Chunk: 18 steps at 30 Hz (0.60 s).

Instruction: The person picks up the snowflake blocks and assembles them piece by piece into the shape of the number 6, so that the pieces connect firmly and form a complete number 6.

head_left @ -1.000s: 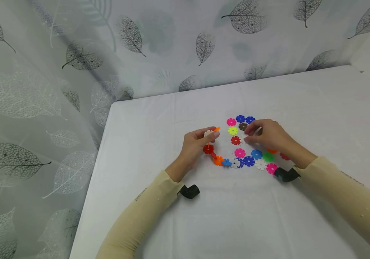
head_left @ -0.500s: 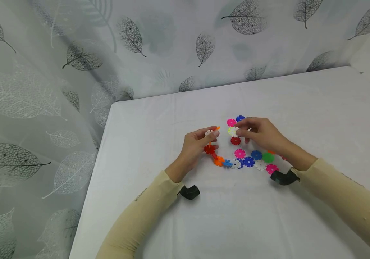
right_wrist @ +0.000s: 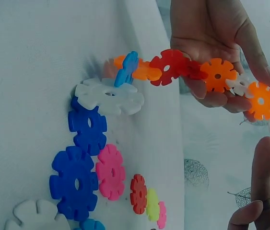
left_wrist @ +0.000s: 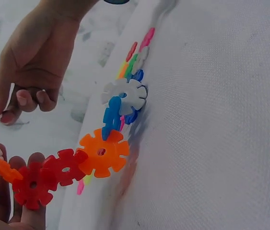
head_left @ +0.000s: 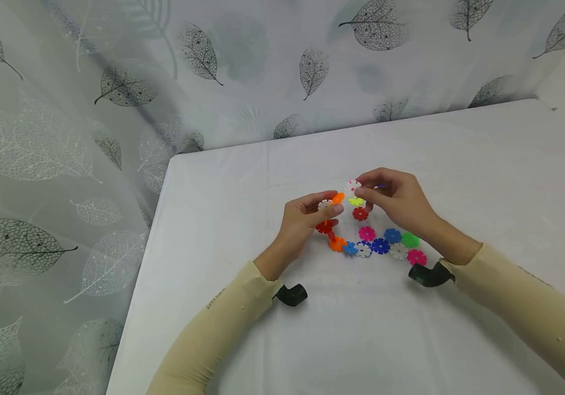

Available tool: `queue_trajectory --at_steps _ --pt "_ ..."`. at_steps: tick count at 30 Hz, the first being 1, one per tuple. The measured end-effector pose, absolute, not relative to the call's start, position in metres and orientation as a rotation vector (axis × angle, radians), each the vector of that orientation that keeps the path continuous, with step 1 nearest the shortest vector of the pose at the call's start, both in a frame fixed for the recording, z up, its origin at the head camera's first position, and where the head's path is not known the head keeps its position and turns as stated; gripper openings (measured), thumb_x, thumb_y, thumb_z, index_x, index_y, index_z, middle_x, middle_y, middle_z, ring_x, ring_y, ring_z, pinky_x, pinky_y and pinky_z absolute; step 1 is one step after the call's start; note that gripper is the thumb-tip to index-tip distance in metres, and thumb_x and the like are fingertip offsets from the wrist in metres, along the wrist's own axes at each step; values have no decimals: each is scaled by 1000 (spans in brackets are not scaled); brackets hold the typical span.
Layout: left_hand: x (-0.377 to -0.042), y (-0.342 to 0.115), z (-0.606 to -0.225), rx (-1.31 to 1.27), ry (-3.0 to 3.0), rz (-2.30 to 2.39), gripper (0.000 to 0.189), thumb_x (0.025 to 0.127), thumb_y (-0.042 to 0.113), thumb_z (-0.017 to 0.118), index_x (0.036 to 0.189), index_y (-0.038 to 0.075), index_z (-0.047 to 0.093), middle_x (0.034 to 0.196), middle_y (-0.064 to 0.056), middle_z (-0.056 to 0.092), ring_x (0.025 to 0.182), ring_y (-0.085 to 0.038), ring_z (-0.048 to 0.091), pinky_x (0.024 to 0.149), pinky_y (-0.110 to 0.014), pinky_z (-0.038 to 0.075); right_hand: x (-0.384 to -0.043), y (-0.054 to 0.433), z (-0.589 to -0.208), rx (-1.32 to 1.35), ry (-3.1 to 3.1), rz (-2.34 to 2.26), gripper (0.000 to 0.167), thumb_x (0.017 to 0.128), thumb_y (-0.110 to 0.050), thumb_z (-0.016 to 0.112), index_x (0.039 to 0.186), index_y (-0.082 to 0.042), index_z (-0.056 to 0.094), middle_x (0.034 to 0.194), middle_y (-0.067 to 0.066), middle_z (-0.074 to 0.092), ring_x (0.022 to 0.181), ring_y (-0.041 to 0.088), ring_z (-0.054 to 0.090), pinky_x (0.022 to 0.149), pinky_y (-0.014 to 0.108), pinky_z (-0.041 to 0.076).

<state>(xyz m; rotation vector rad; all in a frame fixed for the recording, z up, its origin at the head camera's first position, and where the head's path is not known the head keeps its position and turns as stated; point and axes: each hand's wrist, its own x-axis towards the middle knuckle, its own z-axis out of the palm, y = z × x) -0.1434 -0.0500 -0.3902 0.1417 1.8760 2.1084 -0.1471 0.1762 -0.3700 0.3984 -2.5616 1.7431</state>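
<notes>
In the head view my left hand [head_left: 302, 227] holds the upper end of a chain of linked plastic snowflake discs, orange, white, red and blue. An orange disc [right_wrist: 263, 101] at the chain's end sticks out by the left thumb and fingers. From there the chain runs down past a red disc [left_wrist: 34, 185] and an orange disc [left_wrist: 104, 152] to a white disc [left_wrist: 125, 95] low over the table. My right hand [head_left: 403, 200] pinches a single white disc [head_left: 353, 188] between thumb and fingers, its edge close to the orange end disc.
Loose discs lie on the white-covered table [head_left: 351, 334]: pink [head_left: 367, 233], dark blue [head_left: 380, 246], green [head_left: 410, 240], red [head_left: 360, 213] and yellow [head_left: 356, 202]. Others are hidden behind the right hand. A leaf-patterned curtain [head_left: 252, 66] hangs behind and at the left.
My right hand has picked the white disc up from among the loose discs and carried it up and left towards the chain's end. My left hand has shifted slightly right, turning the orange disc.
</notes>
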Motion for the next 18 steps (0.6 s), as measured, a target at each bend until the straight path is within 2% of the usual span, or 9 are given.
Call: queue_trajectory --at_steps 8,15,18 --pt "-143 -49 -390 157 1889 2109 35 93 18 76 127 10 72 106 -11 73 99 -40 71 85 -35 58 -144 176 -370 409 -2508 1780 27 97 -19 71 120 -6 69 102 8 70 74 21 70 75 23 56" --pt "-143 -48 -393 212 1966 2040 35 93 23 76 127 14 72 102 -11 72 87 -25 70 72 -24 56 -143 175 -372 423 -2463 1793 25 97 -15 71 118 -4 69 101 10 72 71 20 71 75 22 57" --pt "-143 -48 -392 217 1976 2030 35 93 24 76 127 14 72 101 -9 71 86 -24 70 72 -24 55 -142 175 -373 422 -2448 1800 25 96 -15 71 117 -2 68 100 10 72 71 19 72 77 21 56"
